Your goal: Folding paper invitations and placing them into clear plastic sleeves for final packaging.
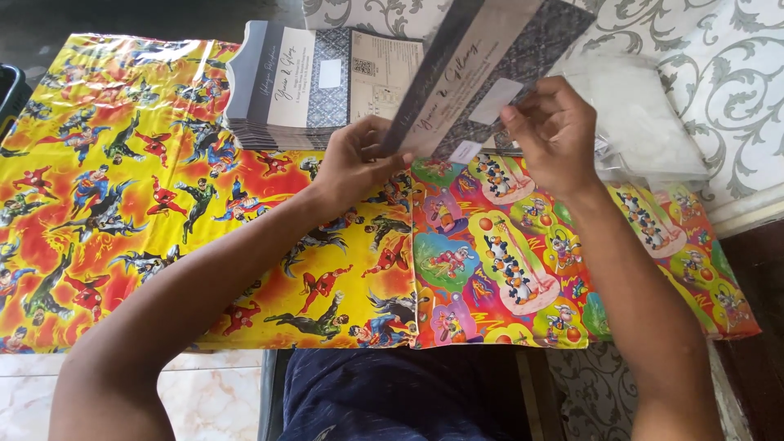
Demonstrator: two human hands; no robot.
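- Holding a long grey-and-white card (482,73), both hands meet at the far middle of the scene, above the bench (204,384).
- Left hand (355,159): fingers closed on the card's near-left end, thumb on top.
- Right hand (555,131): fingertips pinching the card's right edge beside a small white label (496,100) on its face.
- Card: lifted clear of the surface and tilted; its long axis runs diagonally from the near-left end at the left hand up to the far-right end, which passes the top edge of the view.
- Stack of matching cards (318,86): lying flat just left of the held card, far side of the scene, edges fanned at the near-left corner.
- Clear plastic bag (645,122): lying right of the right hand on a white patterned cloth (727,73); its contents cannot be made out.
- Yellow wrapping sheet with comic figures (122,188): spread across the left and middle of the bench, under the left forearm.
- Multicoloured cartoon wrapping sheet (506,261): adjoining it on the right, under the right forearm.
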